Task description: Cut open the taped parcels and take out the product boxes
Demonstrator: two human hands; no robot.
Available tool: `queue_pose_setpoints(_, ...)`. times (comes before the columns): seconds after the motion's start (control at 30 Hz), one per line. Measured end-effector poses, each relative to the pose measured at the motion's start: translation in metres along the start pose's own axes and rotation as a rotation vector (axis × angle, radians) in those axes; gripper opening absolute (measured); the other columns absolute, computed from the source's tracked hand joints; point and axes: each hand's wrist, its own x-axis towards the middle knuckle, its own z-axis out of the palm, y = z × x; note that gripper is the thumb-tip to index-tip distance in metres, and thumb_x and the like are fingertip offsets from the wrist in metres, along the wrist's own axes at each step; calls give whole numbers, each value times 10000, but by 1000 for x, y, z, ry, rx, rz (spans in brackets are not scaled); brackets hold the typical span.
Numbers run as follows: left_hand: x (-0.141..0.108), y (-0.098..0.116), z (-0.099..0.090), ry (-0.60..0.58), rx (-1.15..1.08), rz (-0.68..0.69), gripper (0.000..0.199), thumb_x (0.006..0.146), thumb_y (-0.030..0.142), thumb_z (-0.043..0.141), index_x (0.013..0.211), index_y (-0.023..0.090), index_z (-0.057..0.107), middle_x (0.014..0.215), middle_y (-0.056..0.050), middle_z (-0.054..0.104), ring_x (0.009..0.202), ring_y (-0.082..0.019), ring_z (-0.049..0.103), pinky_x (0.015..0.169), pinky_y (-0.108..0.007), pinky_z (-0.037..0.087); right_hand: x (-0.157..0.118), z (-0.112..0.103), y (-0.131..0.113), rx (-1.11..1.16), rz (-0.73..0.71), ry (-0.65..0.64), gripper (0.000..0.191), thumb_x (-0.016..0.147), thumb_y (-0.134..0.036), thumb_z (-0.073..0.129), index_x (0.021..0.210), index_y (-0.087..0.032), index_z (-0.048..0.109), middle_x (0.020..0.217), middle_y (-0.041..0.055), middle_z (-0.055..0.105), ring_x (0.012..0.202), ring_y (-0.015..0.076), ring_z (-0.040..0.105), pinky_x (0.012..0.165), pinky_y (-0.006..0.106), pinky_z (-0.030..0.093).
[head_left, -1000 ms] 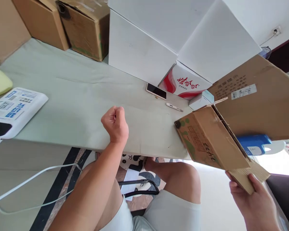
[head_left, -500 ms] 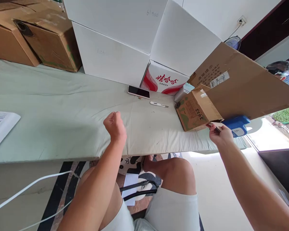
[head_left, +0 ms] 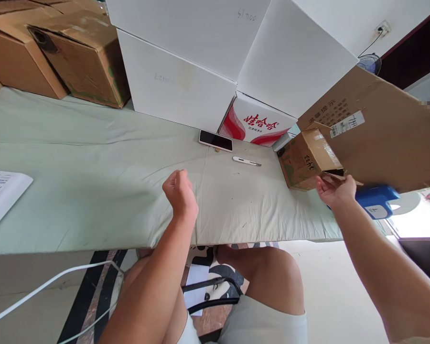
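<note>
My left hand is a closed fist above the cloth-covered table, and whatever it may hold is hidden. Out to the right, my right hand is palm up, with thumb and fingers apart, touching the flap at the open end of a small brown cardboard box marked 2422. No loose thing shows in that hand. Beyond my left fist lie a phone with a dark screen and a slim white utility knife.
White boxes and a red-and-white carton line the back of the table. A large cardboard sheet leans at right, above a blue object. Brown cartons stand at far left; a white item lies at left.
The dark item held in my right hand is out of sight now, and that hand has opened at the box flap. My left fist stays closed. The view has shifted slightly.
</note>
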Motion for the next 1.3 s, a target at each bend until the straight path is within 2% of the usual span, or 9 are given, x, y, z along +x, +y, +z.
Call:
queue_pose_setpoints(0.1, 2, -2, 1, -20, 40, -7, 409, 684, 257, 536, 599, 219, 137, 582, 62, 126, 531, -74, 130, 490, -269, 116, -17, 7, 5, -102, 86, -134, 629, 1000, -568, 13, 929, -253, 552, 1046, 160, 668, 952, 245, 745, 757, 397, 576)
queue_pose_setpoints(0.2, 4, -2, 1, -22, 89, -13, 412, 715, 278, 530, 626, 222, 132, 592, 59, 122, 541, -83, 124, 493, -274, 122, -57, 21, 35, -276, 87, -228, 579, 940, -687, 212, 943, -242, 583, 1029, 153, 695, 861, 259, 742, 714, 414, 575)
queue_pose_setpoints(0.33, 0, 2, -3, -29, 118, -76, 363, 755, 255, 502, 633, 221, 162, 608, 51, 145, 567, -94, 154, 520, -278, 154, -132, 53, 82, -464, -45, -392, 545, 726, -723, 632, 926, -219, 687, 971, 101, 736, 719, 218, 672, 692, 390, 563)
queue_pose_setpoints(0.43, -6, 6, -7, -79, 42, -198, 351, 767, 196, 500, 626, 215, 180, 618, 48, 155, 590, -97, 149, 540, -283, 158, -182, 90, 86, -641, -260, -603, 499, 792, -607, 660, 1126, -243, 728, 1121, 89, 757, 468, 110, 450, 580, 370, 514)
queue_pose_setpoints(0.53, -8, 11, -13, -76, -48, -287, 365, 785, 173, 504, 620, 217, 182, 610, 51, 146, 585, -95, 137, 542, -290, 144, -219, 147, 62, -675, -574, -773, 450, 927, -523, 527, 1246, -244, 678, 1292, 124, 713, 625, 181, 618, 599, 377, 531)
queue_pose_setpoints(0.67, 0, 22, -30, -18, -170, -390, 350, 800, 180, 524, 616, 218, 229, 604, 58, 184, 551, -86, 184, 530, -277, 193, -258, 241, 16, -438, -898, -895, 364, 966, -447, 489, 1222, -241, 645, 1311, 127, 694, 1241, 282, 643, 1016, 465, 542)
queue_pose_setpoints(0.83, 24, 43, -61, 85, -329, -518, 293, 844, 231, 472, 635, 226, 267, 599, 57, 237, 506, -84, 220, 500, -260, 216, -282, 357, -22, -473, -1034, -1038, 319, 942, -393, 460, 1137, -231, 654, 1292, 126, 688, 1241, 273, 635, 1066, 469, 514)
queue_pose_setpoints(1.03, 43, 62, -91, 137, -427, -586, 314, 767, 184, 468, 597, 220, 206, 562, 68, 140, 482, -77, 115, 491, -264, 141, -265, 497, -63, -594, -1207, -846, 414, 840, -343, 569, 1222, -192, 618, 1253, 172, 655, 1157, 312, 624, 1044, 541, 502)
queue_pose_setpoints(1.3, 73, 71, -114, 179, -512, -718, 225, 697, 221, 466, 608, 210, 259, 571, 69, 165, 496, -77, 121, 505, -251, 147, -286, 628, -189, -978, -1403, -620, 567, 959, -475, 496, 1411, -135, 526, 1456, 185, 449, 1335, 337, 480, 1011, 552, 455)
